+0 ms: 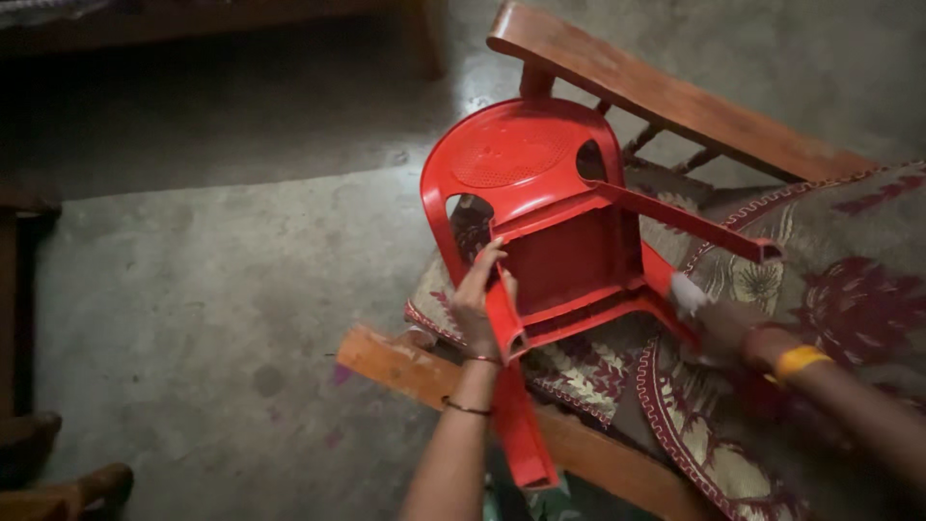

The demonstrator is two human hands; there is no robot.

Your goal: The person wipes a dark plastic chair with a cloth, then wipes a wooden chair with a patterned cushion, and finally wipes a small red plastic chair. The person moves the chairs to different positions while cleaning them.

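Note:
A small red plastic chair [540, 193] lies tipped over on a patterned cushion [820, 280], its legs pointing toward me. My left hand [477, 299] grips the chair's near left leg close to the seat underside. My right hand [719, 328] holds a small white cloth [687, 292] pressed against the chair's right leg near the seat. A yellow band sits on my right wrist, thin bangles on the left.
The cushion rests on a wooden sofa frame [675, 96] with a wooden front rail [405, 362]. Bare concrete floor [222, 318] spreads to the left. Dark wooden furniture stands along the top and left edges.

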